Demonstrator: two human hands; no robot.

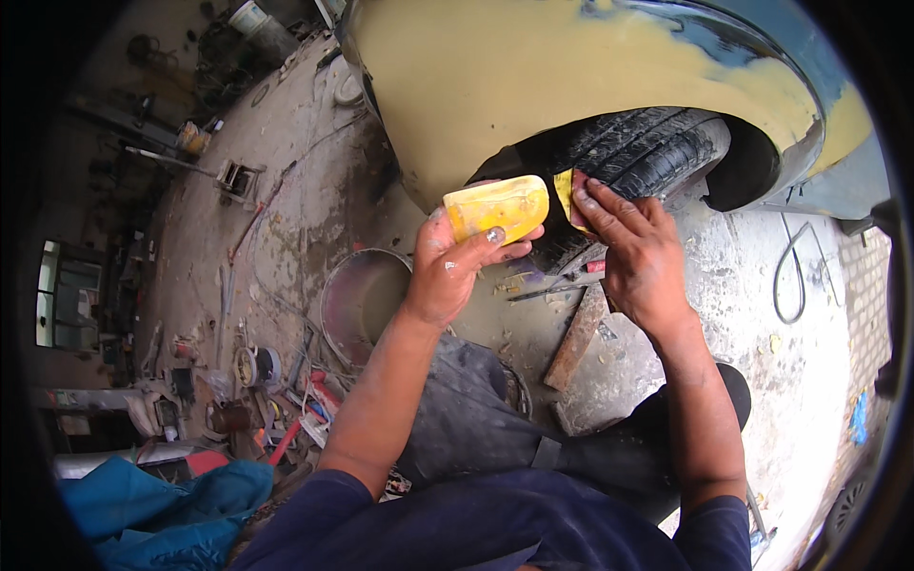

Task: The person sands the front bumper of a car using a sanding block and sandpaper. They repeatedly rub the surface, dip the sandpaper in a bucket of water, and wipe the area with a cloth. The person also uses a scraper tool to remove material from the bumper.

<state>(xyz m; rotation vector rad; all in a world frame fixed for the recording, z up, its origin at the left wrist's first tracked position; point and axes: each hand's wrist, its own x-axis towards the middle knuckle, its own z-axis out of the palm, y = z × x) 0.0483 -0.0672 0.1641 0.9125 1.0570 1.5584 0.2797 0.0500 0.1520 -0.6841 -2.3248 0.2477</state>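
Note:
My left hand [444, 275] grips a yellow block [500, 207] with a rounded end and whitish smears on its face, probably a sanding block. Between the fingers of my right hand [643, 246] is a folded piece of sandpaper [573, 196], yellow on one side and reddish-brown on the other. Both hands are in front of the black tyre [643, 150], apart from each other. Above them curves a car body panel [471, 71], broadly coated in tan body filler, with dark blue paint showing near the top right.
A bucket [368, 303] of murky liquid stands left of my knees. A rusty metal bar [573, 339] lies on the concrete floor [703, 285]. A black hose loop [789, 278] rests at right. Cluttered tools and scraps [250, 407] and a teal cloth [157, 514] lie left.

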